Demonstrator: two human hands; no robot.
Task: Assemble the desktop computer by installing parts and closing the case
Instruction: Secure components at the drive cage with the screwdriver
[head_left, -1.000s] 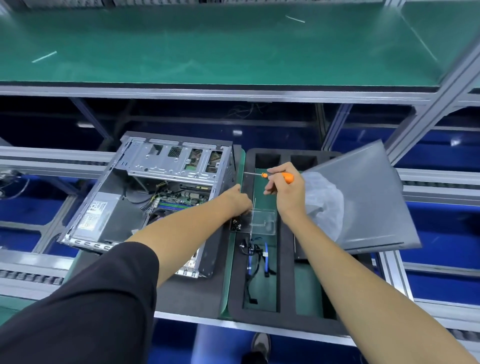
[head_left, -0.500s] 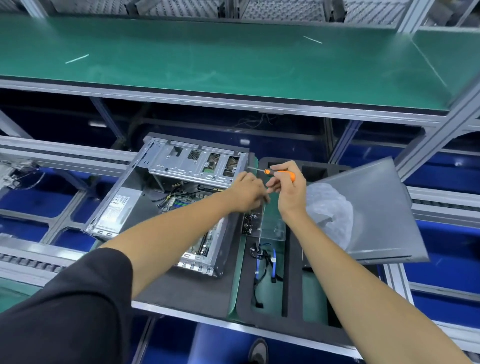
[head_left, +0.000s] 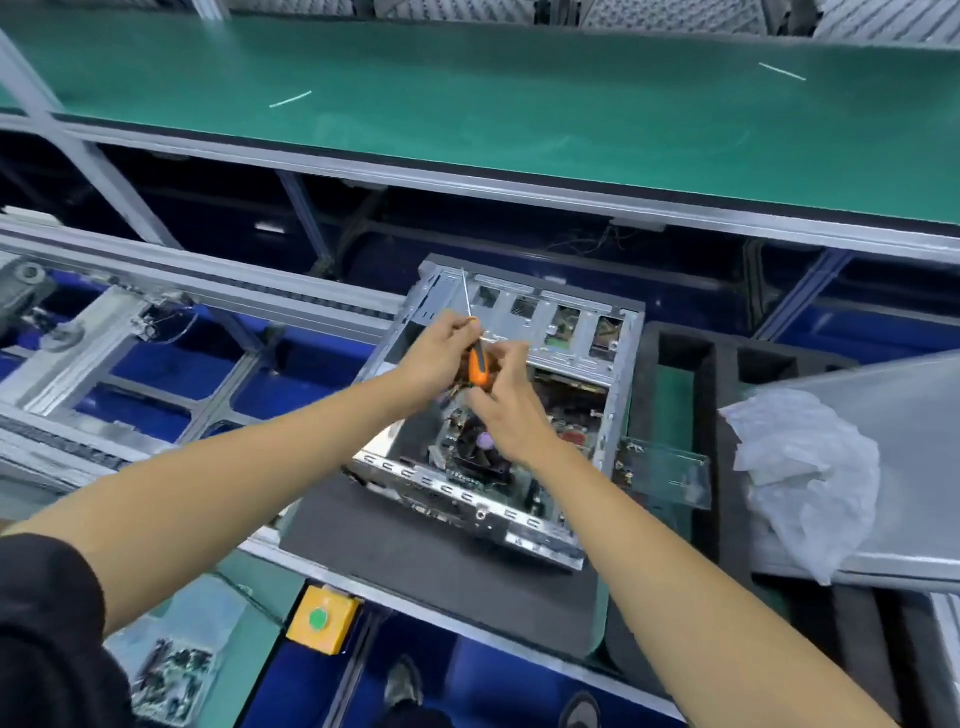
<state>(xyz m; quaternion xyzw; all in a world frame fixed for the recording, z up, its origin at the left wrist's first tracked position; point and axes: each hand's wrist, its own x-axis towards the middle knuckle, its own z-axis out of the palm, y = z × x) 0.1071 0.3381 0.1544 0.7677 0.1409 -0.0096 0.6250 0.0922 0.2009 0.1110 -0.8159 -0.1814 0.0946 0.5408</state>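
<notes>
**Two hands, one screwdriver over the open case**

The left hand (head_left: 436, 353) and right hand (head_left: 506, 400) both grip the orange screwdriver (head_left: 478, 366), thin metal shaft pointing far, probably changing the hold. Below them, in the middle, the grey steel case (head_left: 498, 415) lies open on dark foam.

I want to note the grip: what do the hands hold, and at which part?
The left hand grips the screwdriver by its orange handle, shaft pointing up. The right hand touches the handle's lower end; its grip cannot be told.
</notes>
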